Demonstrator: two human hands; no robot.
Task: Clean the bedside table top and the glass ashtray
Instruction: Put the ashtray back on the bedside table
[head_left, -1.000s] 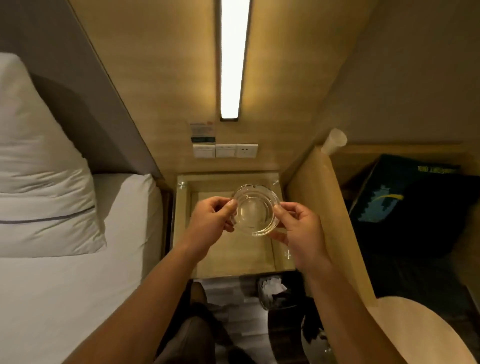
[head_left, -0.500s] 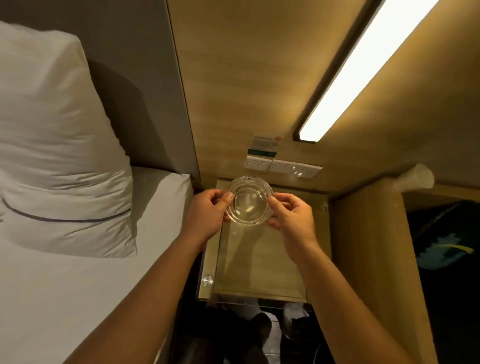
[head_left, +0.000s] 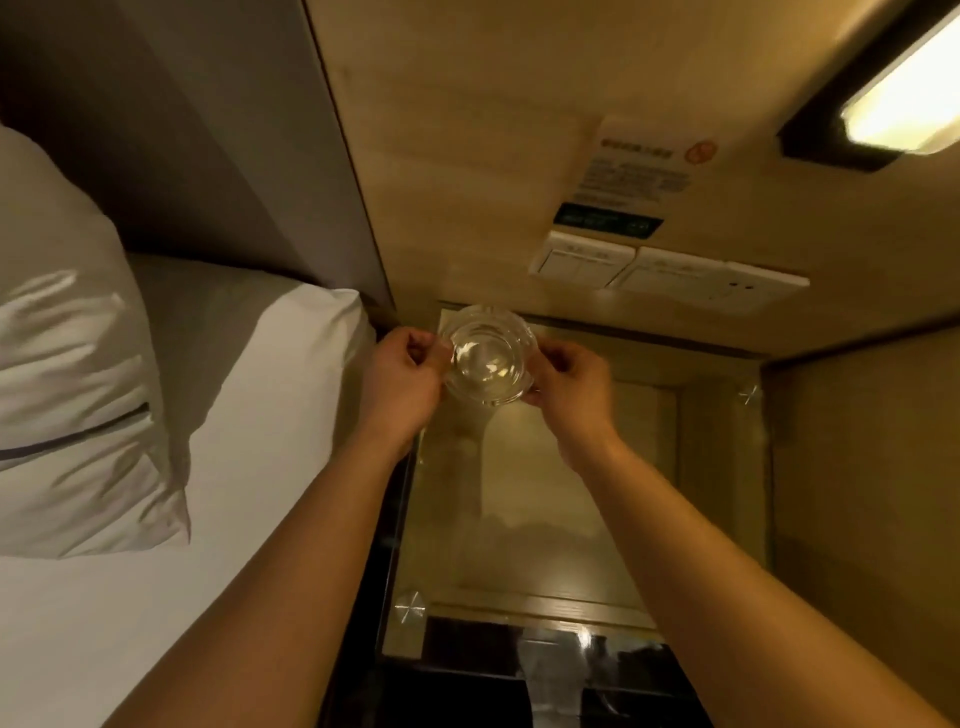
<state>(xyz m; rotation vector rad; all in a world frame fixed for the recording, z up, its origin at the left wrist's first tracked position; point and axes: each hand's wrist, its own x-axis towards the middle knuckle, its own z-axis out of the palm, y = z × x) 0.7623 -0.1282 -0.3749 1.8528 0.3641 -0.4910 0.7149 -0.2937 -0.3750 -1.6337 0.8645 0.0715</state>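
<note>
A round clear glass ashtray (head_left: 488, 364) is held between both hands over the far left corner of the bedside table (head_left: 540, 499), close to the wall. My left hand (head_left: 402, 374) pinches its left rim and my right hand (head_left: 569, 384) grips its right rim. The table has a glossy glass top over pale wood, with metal studs at its corners. I cannot tell whether the ashtray touches the table top.
A bed with a white sheet (head_left: 223, 415) and a white pillow (head_left: 67, 384) lies close on the left. Wall switches and a socket (head_left: 670, 273) sit above the table, under a sticker. A wooden side panel (head_left: 857, 493) bounds the right. A light strip (head_left: 904, 104) glows top right.
Both hands have carried the ashtray toward the far left corner of the table, and my view has swung closer and to the left. The grip on the ashtray is unchanged.
</note>
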